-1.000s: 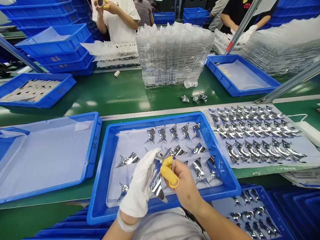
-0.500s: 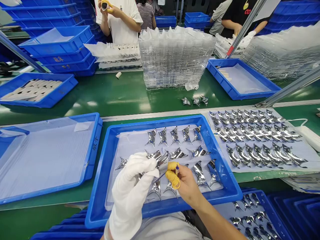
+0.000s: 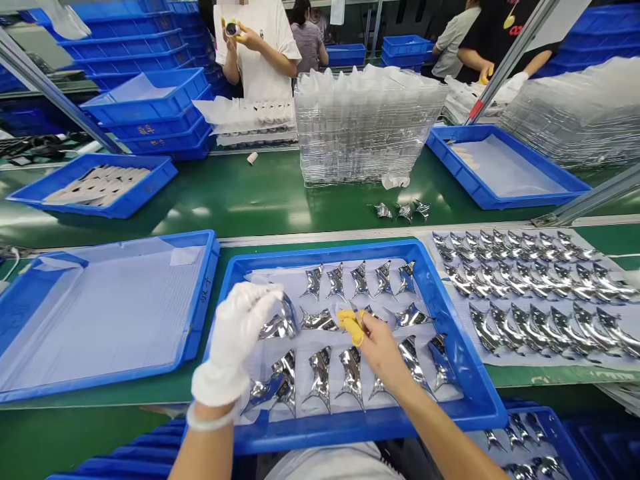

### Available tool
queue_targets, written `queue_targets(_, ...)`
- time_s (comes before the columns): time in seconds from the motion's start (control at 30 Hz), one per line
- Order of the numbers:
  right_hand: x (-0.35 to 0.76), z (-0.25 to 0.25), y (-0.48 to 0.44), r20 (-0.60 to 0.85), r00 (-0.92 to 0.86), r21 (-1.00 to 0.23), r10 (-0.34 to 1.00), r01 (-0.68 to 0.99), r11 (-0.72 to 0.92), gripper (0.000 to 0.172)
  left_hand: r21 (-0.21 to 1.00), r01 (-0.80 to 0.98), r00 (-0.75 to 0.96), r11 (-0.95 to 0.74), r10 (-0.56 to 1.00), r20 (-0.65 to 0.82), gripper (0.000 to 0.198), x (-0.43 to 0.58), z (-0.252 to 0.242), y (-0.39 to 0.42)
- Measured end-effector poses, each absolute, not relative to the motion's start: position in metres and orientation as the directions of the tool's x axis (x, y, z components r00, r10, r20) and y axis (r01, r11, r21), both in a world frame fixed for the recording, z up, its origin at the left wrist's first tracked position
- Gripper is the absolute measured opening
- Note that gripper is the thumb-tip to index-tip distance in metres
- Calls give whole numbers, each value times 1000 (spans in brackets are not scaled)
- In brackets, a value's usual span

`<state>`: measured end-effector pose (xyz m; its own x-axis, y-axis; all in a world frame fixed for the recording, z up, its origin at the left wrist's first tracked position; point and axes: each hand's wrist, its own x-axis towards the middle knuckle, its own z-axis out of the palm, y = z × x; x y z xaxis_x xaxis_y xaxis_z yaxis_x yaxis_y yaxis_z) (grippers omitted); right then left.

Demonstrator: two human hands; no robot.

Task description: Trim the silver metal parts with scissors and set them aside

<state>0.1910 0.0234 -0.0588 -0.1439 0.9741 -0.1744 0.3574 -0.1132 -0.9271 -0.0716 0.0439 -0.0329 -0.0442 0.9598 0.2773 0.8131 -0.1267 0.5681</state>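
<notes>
white cotton glove [image 3: 235, 327] covers the left hand [image 3: 240, 340], its fingers closed narrowly over a curved silver piece [image 3: 279, 325], which lies above the liner of the blue tray [image 3: 367, 430] beneath both hands. the right hand [image 3: 381, 353] is bare but for yellow finger cots [image 3: 351, 327], its fingertips pinched close together; whether they hold anything is too small to tell. more silver pieces [image 3: 320, 380] lie in rows in the tray, around and between the hands. right of the right hand, further rows [image 3: 530, 333] lie on a white sheet [image 3: 545, 360]; left of the left hand is a lined blue tray [image 3: 200, 320]. beyond the hands runs a green bench [image 3: 280, 213], and past it a co-worker [image 3: 260, 53] holds a small object up in both hands.
</notes>
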Motion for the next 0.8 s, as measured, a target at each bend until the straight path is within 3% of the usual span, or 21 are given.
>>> queue_targets(0.13, 195, -71, 52, -177, -164, -886, 971, 457, -84, 32, 328, 944, -79, 17, 981, 175, 35, -109, -41, 94)
queue_targets(0.27, 187, -74, 64, -182, -206, -858, 961, 511, -54, 26, 113, 993, -43, 38, 998, 41, 25, -117, -63, 131)
queue_targets(0.43, 185, -75, 58, -184, -228, -856, 956, 515, -42, 23, -18, 998, -62, 62, 998, -23, 32, -111, -87, 144)
queue_targets(0.57, 194, -80, 51, -190, -184, -866, 964, 495, -76, 22, 12, 1000, 1, -1, 999, -53, 35, -87, -95, 134)
queue_targets(0.7, 197, -83, 44, -182, -155, -889, 971, 448, -95, 22, 188, 964, 213, -186, 967, -137, 31, -46, -112, 122)
queue_targets(0.8, 195, -81, 38, -163, -154, -908, 975, 409, -87, 28, 328, 921, 268, -211, 953, -140, 29, -24, -123, 121)
